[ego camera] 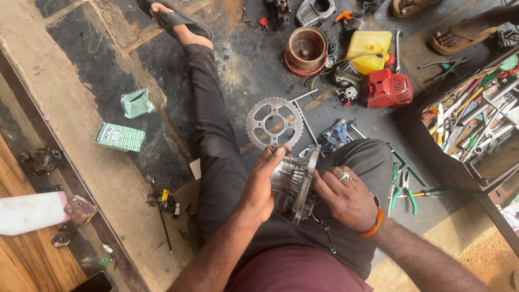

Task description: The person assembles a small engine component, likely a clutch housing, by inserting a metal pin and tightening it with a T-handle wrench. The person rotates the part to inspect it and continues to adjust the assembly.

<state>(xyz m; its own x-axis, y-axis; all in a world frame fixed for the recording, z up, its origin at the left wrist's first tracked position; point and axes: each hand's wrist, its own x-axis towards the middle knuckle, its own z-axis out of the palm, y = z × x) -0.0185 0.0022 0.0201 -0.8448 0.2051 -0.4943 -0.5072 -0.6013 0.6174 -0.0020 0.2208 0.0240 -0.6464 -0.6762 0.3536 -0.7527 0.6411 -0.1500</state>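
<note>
Sitting on the stained concrete floor point(102, 130), legs out, working in my lap; the open toolbox point(476, 135) packed with tools sits well off to the right of my grip; red engine cover point(388, 88) and yellow fuel tank point(369, 50) lie ahead and right of it, rusty round drum point(306, 50) straight ahead beyond; big toothed sprocket point(274, 122) flat on the floor just ahead of my fingertips; green box point(120, 137) far left of the grip; the grey finned engine casing point(296, 181) is on my lap between both hands, tilted on edge; my left hand point(261, 186) is clamped round its left side, fingers curled over the top; my right hand point(346, 196), ring and orange wristband on it, is closed against its right side, fingertips pressed on the rim; green-handled pliers point(404, 196) just right of my right hand on the floor
</note>
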